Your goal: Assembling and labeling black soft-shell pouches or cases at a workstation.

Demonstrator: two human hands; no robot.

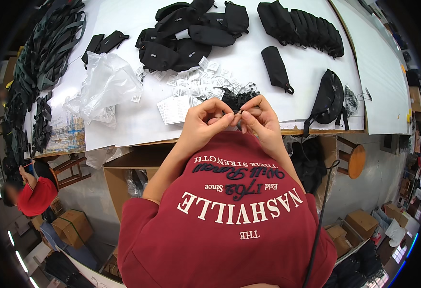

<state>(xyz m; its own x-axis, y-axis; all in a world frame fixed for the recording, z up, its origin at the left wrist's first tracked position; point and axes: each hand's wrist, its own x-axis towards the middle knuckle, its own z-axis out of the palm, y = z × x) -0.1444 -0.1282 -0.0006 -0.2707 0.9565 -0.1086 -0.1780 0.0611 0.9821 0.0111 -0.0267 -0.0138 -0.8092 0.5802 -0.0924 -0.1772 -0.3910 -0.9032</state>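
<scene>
My left hand [204, 121] and my right hand [263, 124] meet at the table's near edge, close to my chest. Both are closed, with thumbs and fingertips pinched together. Whatever lies between them is too small to make out. Just beyond the fingers is a tangle of thin black cords [239, 97]. Small white tags [196, 84] are scattered behind it, and a printed white sheet [174, 109] lies beside my left hand.
Black pouches [181, 53] are heaped mid-table, with a row of them [301, 29] at the far right. A single pouch [276, 69] and a waist bag [328, 98] lie at right. Clear plastic bags [107, 86] and black straps [42, 53] cover the left. Another person [37, 194] sits at far left.
</scene>
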